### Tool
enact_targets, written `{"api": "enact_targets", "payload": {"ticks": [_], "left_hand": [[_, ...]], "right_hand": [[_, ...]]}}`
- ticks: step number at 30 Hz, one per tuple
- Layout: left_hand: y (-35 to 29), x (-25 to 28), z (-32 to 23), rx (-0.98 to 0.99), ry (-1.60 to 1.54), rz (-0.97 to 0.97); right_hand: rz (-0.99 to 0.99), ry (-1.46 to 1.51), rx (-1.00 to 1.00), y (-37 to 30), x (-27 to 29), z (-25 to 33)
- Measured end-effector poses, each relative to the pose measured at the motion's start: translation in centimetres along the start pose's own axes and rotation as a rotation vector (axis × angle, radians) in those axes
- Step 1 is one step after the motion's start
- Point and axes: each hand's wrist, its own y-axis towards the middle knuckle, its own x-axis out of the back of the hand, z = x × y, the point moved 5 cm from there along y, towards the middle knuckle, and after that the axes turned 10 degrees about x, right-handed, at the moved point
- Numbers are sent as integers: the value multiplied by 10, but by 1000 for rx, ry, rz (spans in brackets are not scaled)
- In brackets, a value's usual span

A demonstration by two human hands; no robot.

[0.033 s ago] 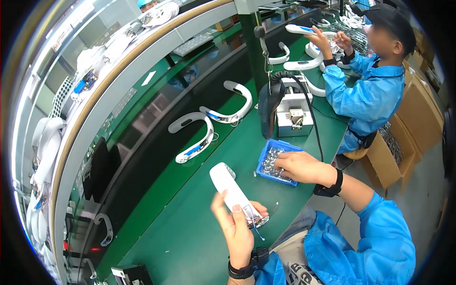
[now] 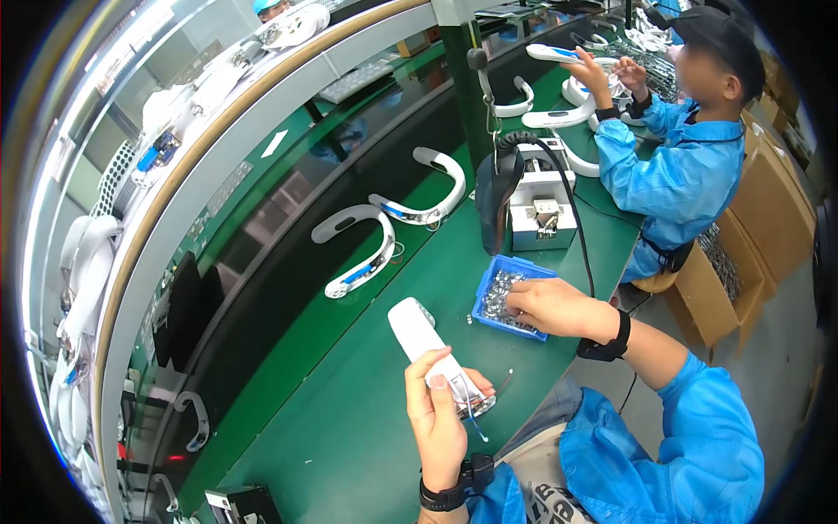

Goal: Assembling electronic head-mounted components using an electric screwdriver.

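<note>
My left hand (image 2: pixel 435 417) is wrapped round a white curved plastic housing (image 2: pixel 414 327), held tilted above the green bench. Thin wires and a small connector (image 2: pixel 483 435) dangle from the housing's near end, where inner parts show. To the right, my right hand (image 2: pixel 556 306) reaches into a blue plastic bin (image 2: pixel 481 307) of small shiny metal pieces (image 2: pixel 497 293). Its fingers are bent together among the pieces, and their tips are hard to see. A few tiny pieces lie on the bench just left of the bin.
Two open white curved housings (image 2: pixel 371 253) lie farther back on the green bench (image 2: pixel 349 384). Behind the bin stand a metal fixture (image 2: pixel 546 223) and a hanging dark tool (image 2: pixel 496 205) with a coiled cable. A co-worker (image 2: pixel 672 148) sits at right, near cardboard boxes (image 2: pixel 711 288).
My left index finger has come down onto the housing, where before it was lifted and blurred. The view has shifted very slightly. My right hand stays in the bin.
</note>
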Motion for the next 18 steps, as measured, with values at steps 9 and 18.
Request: {"api": "enact_targets", "payload": {"ticks": [9, 18], "left_hand": [[2, 5, 3, 29, -232, 175], [1, 2, 3, 50, -96, 119]], "right_hand": [[-212, 176, 37, 3, 12, 2], [-336, 836, -254, -12, 27, 28]]}}
